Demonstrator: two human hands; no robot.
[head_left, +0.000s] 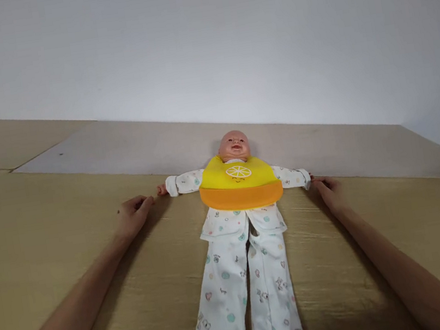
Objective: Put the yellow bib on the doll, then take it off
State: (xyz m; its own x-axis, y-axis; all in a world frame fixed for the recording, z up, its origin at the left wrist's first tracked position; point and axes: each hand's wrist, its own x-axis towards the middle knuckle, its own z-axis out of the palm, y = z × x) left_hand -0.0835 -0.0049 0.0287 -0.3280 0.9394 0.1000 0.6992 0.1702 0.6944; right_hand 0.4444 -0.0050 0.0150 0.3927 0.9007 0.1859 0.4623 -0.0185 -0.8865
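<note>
Doll (242, 222) on its back on the bench (47, 224), one only, arms spread, lying between my two hands. My left hand (133, 215) rests flat and loosely open on the wood, just beside the doll's hand, apart from it and holding nothing. My right hand (328, 190), fingers relaxed, touches the cuff of the other sleeve. One yellow bib (239, 184) covers its chest.

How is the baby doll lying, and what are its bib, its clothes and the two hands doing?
Doll: flat on its back, arms spread wide.
Bib: on the doll's chest.
Pyjama trousers: on, legs straight.
Left hand: empty, on the table, close to the doll's hand.
Right hand: at the doll's sleeve cuff.
</note>
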